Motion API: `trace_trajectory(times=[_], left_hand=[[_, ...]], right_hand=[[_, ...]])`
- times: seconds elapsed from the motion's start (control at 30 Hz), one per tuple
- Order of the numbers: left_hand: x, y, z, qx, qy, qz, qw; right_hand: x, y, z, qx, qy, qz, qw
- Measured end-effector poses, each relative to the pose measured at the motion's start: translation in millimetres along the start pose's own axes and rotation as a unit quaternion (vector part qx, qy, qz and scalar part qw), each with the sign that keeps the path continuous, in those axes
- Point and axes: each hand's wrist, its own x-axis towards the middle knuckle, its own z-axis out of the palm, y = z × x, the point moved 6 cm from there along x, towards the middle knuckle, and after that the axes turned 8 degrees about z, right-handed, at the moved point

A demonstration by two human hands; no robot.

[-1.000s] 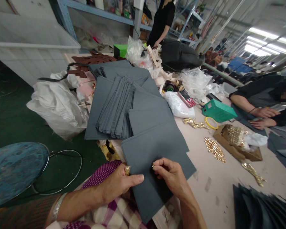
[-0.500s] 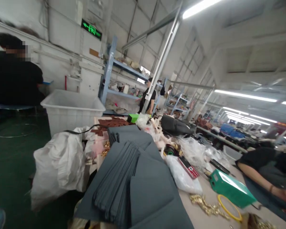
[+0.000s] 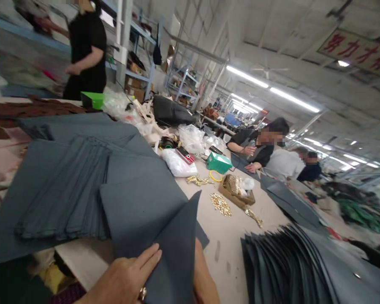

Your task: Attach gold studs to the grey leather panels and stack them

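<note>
Head view gives us a dark grey panel point(image 3: 174, 253) at the bottom centre of the frame, tilted up with one corner pointing upward. On its left, we see the left hand point(image 3: 123, 274), its visible fingers nearly straight, close together and lying against the panel; its thumb is hidden, so we cannot tell whether it pinches. At the panel's right edge is the right hand point(image 3: 205, 280), its fingertips hidden behind the panel; how far they close we cannot tell. Left of centre we find overlapping grey panels point(image 3: 63, 185); at lower right, a fanned stack point(image 3: 281, 261). Right of centre, gold pieces point(image 3: 221, 204) lie on the pale table point(image 3: 209, 230), near a green box point(image 3: 219, 162). Beyond it, a co-worker point(image 3: 251, 145) leans over.
</note>
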Motion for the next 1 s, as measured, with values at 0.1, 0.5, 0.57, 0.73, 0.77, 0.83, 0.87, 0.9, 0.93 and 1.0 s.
trace_trajectory(times=[0.1, 0.5, 0.57, 0.73, 0.77, 0.83, 0.87, 0.9, 0.93, 1.0], left_hand=[[-1, 3, 3.0, 0.025, -0.020, -0.002, 0.999], [0, -23, 68.8, 0.014, 0.019, 0.007, 1.000], [-2, -24, 71.8, 0.011, 0.011, 0.003, 1.000], [-7, -10, 42.0, 0.011, 0.026, 0.004, 1.000], [-8, -6, 33.8, 0.010, 0.024, 0.004, 1.000], [-9, 0, 20.2, 0.007, 0.005, 0.004, 1.000], [-9, 3, 15.6, 0.004, -0.010, 0.005, 1.000], [-8, 5, 12.4, 0.001, -0.025, 0.008, 1.000], [-8, 6, 10.4, -0.002, -0.036, 0.012, 0.999], [-7, 7, 9.0, -0.002, -0.032, 0.021, 0.999]], right_hand=[[21, 23, -33, -0.194, 0.031, 0.022, 0.980], [104, 101, -98, -0.481, 0.066, 0.117, 0.866], [109, 104, -96, -0.504, 0.052, 0.126, 0.853], [112, 105, -98, -0.532, 0.034, 0.135, 0.835], [110, 105, -100, -0.535, 0.034, 0.136, 0.833], [101, 105, -104, -0.539, 0.035, 0.142, 0.829], [94, 106, -106, -0.540, 0.034, 0.145, 0.828], [86, 106, -107, -0.540, 0.031, 0.148, 0.828], [77, 106, -109, -0.538, 0.027, 0.149, 0.829], [60, 107, -111, -0.530, 0.017, 0.150, 0.834]])
